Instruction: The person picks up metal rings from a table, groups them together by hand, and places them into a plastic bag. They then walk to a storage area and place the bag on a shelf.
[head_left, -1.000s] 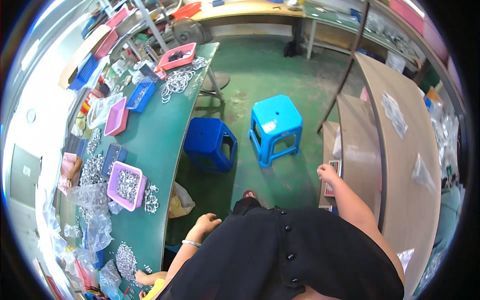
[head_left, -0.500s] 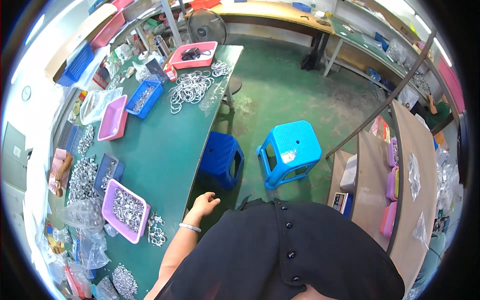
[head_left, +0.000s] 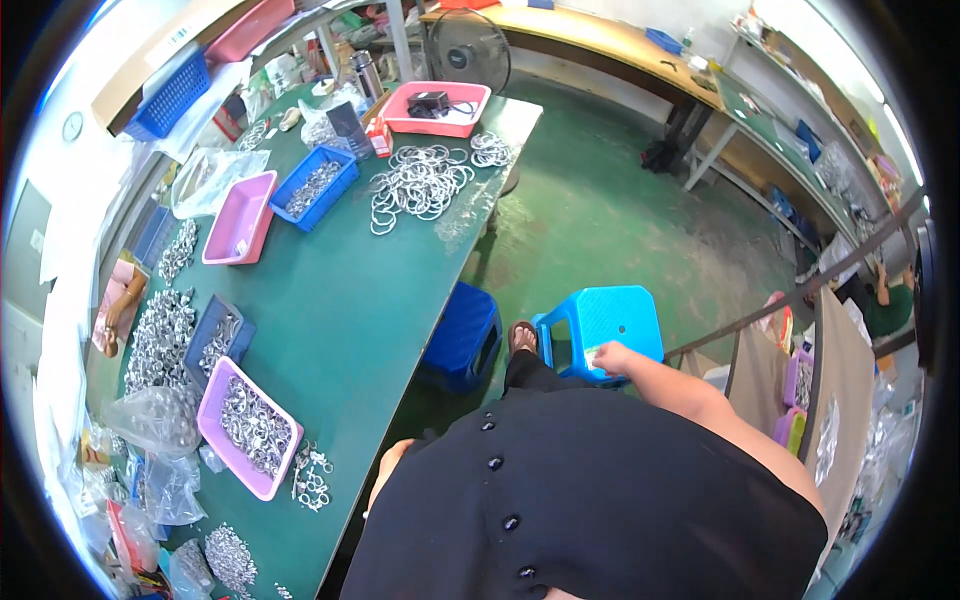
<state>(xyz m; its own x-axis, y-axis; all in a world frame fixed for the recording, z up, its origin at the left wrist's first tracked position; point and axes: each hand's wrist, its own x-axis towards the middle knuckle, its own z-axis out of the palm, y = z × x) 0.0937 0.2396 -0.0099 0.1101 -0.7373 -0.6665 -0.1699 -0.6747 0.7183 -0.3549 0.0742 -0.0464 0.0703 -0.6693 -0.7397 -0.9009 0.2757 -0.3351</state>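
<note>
My right hand [head_left: 613, 358] is over the near edge of a light-blue plastic stool [head_left: 628, 308], its fingers curled downward. A pale patch shows on the stool beside my fingertips. I cannot tell whether the hand touches the seat or holds anything. My left hand [head_left: 393, 456] is low beside the green table's [head_left: 330, 310] edge, with its fingers mostly hidden by my dark clothing. Nearest to it on the table lie loose metal rings [head_left: 312, 478] and a purple tray [head_left: 286, 474] full of small metal parts.
A dark-blue stool [head_left: 468, 335] stands partly under the table. My foot [head_left: 522, 338] is between the stools. Metal hoops [head_left: 425, 183] and a pink tray [head_left: 440, 125] lie farther along. Shelving [head_left: 760, 380] and a slanting bar [head_left: 790, 295] stand at right. Another person's arm [head_left: 122, 308] shows far left.
My right arm has come into view and reaches over the light-blue stool. My left hand has dropped back, partly behind my clothing. The view has shifted, and a foot now shows.
</note>
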